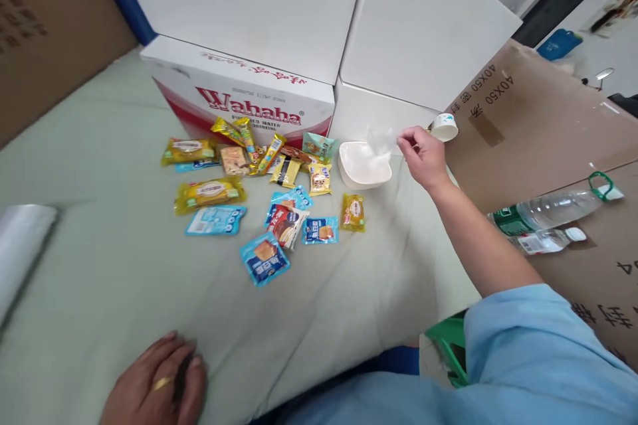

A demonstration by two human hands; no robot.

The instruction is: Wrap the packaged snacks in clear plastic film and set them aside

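Observation:
My right hand pinches a crumpled piece of clear plastic film at the rim of a white bowl. The film hangs partly over the bowl's right side. Down at the lower left, my left hand lies on the cloth with nothing visible in it; its thumb is a little apart from the fingers. Left of the bowl are several packaged snacks: yellow bread packs, blue packets, a red-and-white packet and thin yellow sticks. A small yellow pack lies just below the bowl.
Behind the snacks stands a Wahaha carton with white panels above it. A paper cup is beyond my right hand. Plastic bottles lie on cardboard at right. A whitish roll lies at the left edge.

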